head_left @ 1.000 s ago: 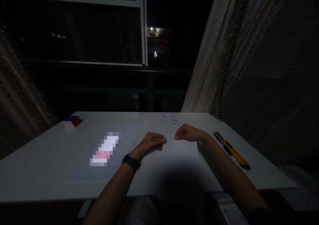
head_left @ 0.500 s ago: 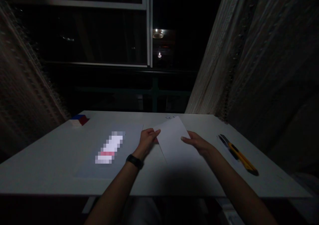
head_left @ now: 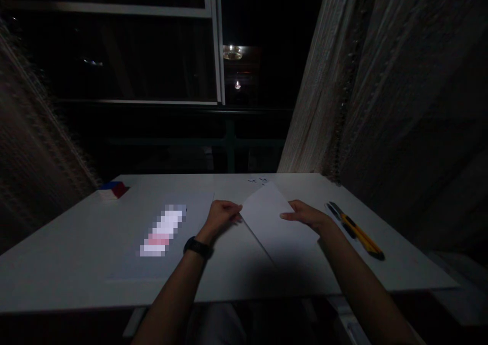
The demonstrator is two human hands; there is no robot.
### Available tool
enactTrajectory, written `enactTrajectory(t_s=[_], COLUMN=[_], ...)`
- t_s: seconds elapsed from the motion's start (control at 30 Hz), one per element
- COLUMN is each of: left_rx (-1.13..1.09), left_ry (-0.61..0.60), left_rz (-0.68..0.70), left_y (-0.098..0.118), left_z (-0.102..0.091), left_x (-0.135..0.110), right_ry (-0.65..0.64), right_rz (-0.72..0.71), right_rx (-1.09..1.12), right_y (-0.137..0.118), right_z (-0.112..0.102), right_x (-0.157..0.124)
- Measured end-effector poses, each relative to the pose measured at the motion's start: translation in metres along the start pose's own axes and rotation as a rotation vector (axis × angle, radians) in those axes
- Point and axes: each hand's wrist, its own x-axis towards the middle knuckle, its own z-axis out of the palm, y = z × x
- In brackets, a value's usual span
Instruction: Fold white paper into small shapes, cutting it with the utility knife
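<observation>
A white sheet of paper [head_left: 272,218] is held tilted over the table, its lower part in shadow. My left hand [head_left: 223,215], with a dark band at the wrist, pinches the sheet's left corner between thumb and fingers. On the opposite edge, my right hand [head_left: 305,215] is closed with the thumb on top and the fingers underneath, partly hidden. To the right of that hand lies a yellow and black utility knife [head_left: 360,235]. A dark slim object [head_left: 341,220] rests alongside it, its kind unclear.
On the white table [head_left: 68,253], a larger pale sheet [head_left: 200,218] lies at left under a bright, pixelated oblong [head_left: 163,230]. A blue, red and white block [head_left: 112,190] sits far left. Small dark pieces or marks [head_left: 259,180] are beyond the paper. Curtains [head_left: 312,80] flank a dark window.
My left hand has slid to the sheet's edge, its thumb no longer lying over the face. The paper has turned slightly and come lower. The whole view has shifted a little.
</observation>
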Motion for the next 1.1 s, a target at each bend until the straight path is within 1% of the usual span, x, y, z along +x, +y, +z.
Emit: enactTrajectory(t_s=[0.07, 0.23, 0.33, 0.47, 0.6, 0.7, 0.8, 0.87, 0.93, 1.0, 1.1], left_rx=[0.047, 0.077, 0.127, 0.204, 0.253, 0.216, 0.16, 0.167, 0.186, 0.179, 0.102], left_ry=[-0.025, -0.281, -0.34, -0.343, -0.254, -0.199, -0.225, -0.281, -0.304, -0.273, -0.194], left_rz=[-0.004, -0.11, -0.141, -0.156, -0.152, -0.148, -0.148, -0.145, -0.142, -0.137, -0.13], left_y=[0.002, 0.007, 0.006, 0.002, -0.002, -0.001, -0.001, -0.002, -0.005, -0.009, -0.013], left_z=[-0.001, -0.006, -0.006, -0.007, -0.011, -0.013, -0.011, -0.008, -0.004, -0.002, -0.004], left_x=[-0.001, -0.004, -0.005, -0.003, 0.001, 0.001, 0.0, -0.001, -0.001, 0.001, 0.005], right_ry=[-0.004, -0.02, -0.044, -0.055, -0.061, -0.067, -0.07, -0.073, -0.077, -0.065, -0.042], right_rz=[0.014, 0.042, 0.059, 0.07, 0.068, 0.073, 0.084, 0.088, 0.075, 0.038, 0.013], right_rx=[-0.026, -0.107, -0.164, -0.197, -0.223, -0.207, -0.182, -0.167, -0.163, -0.181, -0.216], right_y=[0.002, 0.004, 0.004, 0.005, 0.005, 0.005, 0.006, 0.006, 0.007, 0.008, 0.009], right_z=[-0.005, -0.017, -0.021, -0.023, -0.027, -0.027, -0.022, -0.018, -0.015, -0.015, -0.018], right_x=[-0.001, -0.005, -0.006, -0.005, -0.006, -0.006, -0.004, -0.002, 0.0, 0.002, 0.004])
